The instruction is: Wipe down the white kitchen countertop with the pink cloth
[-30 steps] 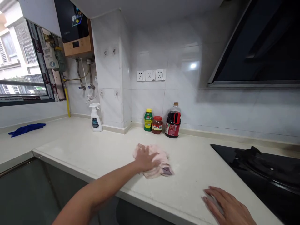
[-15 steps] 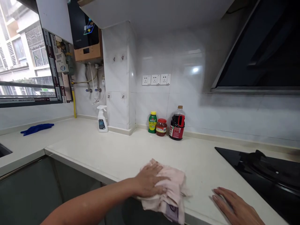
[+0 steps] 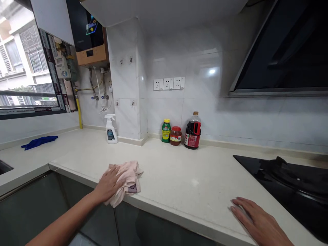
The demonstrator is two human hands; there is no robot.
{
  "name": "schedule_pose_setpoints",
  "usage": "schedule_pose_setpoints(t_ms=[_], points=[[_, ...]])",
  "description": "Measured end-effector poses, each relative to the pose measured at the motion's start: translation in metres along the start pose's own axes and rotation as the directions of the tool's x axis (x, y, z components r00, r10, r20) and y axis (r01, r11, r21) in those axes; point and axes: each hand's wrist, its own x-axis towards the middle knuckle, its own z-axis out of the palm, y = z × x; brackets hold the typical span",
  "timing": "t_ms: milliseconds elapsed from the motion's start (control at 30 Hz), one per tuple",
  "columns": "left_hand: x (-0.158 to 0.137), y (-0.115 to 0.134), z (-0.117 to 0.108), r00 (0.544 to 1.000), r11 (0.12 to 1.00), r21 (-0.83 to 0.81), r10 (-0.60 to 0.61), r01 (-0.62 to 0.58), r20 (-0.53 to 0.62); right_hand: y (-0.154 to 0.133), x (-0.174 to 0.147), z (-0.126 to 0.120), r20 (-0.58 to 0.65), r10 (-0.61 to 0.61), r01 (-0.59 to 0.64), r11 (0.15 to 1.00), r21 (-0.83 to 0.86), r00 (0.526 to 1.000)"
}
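My left hand (image 3: 109, 183) presses a bunched pink cloth (image 3: 130, 172) onto the countertop near its front edge, keeping hold of it under the fingers and thumb. Part of the cloth hangs over that edge, and a purple patch shows at its lower corner. At the lower right, my right hand (image 3: 258, 220) is over the pale countertop (image 3: 176, 184) close to the hob, palm down, fingers stretched out and nothing in them. Whether its palm touches the surface I cannot tell.
Along the wall stand a green bottle (image 3: 166, 131), a red-lidded jar (image 3: 175, 136) and a large dark sauce bottle (image 3: 192, 133). Further left are a white spray bottle (image 3: 110, 130) and a blue cloth (image 3: 39, 142). A black hob (image 3: 284, 181) lies at right, beneath a range hood (image 3: 289, 54).
My left hand has slid the pink cloth leftward along the countertop. My right hand has stayed in nearly the same place, and the view has shifted slightly.
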Motion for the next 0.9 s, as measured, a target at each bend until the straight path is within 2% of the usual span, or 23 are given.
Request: schedule_pose_setpoints(t_ms=[100, 233, 333, 433, 500, 567, 633, 733, 833, 900], points=[[-0.024, -0.005, 0.003, 0.999, 0.999, -0.002, 0.032, -0.032, -0.023, -0.006, -0.002, -0.003, -0.003, 0.004, -0.005, 1.000, -0.014, 1.000], [-0.031, 0.011, 0.011, 0.987, 0.996, -0.015, -0.093, 0.091, -0.129, -0.016, -0.004, -0.007, -0.031, 0.005, -0.006, 1.000, -0.030, 1.000], [-0.024, 0.047, 0.015, 0.960, 0.977, -0.074, -0.210, 0.200, -0.182, -0.022, -0.005, -0.010, -0.047, -0.001, -0.001, 0.999, -0.033, 0.999], [-0.016, 0.100, 0.023, 0.963, 0.966, -0.164, -0.225, 0.200, -0.147, -0.028, -0.006, -0.013, -0.043, -0.005, 0.004, 0.999, -0.033, 0.999], [-0.012, 0.144, 0.031, 0.983, 0.961, -0.238, -0.166, 0.144, -0.074, -0.030, -0.007, -0.014, -0.046, -0.007, 0.006, 0.999, -0.033, 0.999], [-0.007, 0.190, 0.040, 0.998, 0.948, -0.313, -0.057, 0.065, 0.034, -0.030, -0.007, -0.015, -0.049, -0.014, 0.012, 0.999, -0.033, 0.999], [0.000, 0.236, 0.047, 0.992, 0.925, -0.379, 0.049, 0.000, 0.120, -0.028, -0.006, -0.016, -0.045, -0.024, 0.022, 0.999, -0.031, 0.999], [0.011, 0.290, 0.047, 0.968, 0.884, -0.454, 0.199, -0.110, 0.153, -0.027, -0.004, -0.021, -0.050, -0.042, 0.042, 0.999, 0.005, 0.998], [0.016, 0.316, 0.034, 0.962, 0.856, -0.495, 0.240, -0.149, 0.126, -0.044, -0.007, -0.029, -0.187, -0.104, 0.113, 0.993, 0.040, 0.977], [0.016, 0.313, 0.023, 0.961, 0.821, -0.539, 0.268, -0.189, 0.072, -0.068, -0.012, -0.032, -0.277, -0.214, 0.229, 0.973, 0.023, 0.937]])
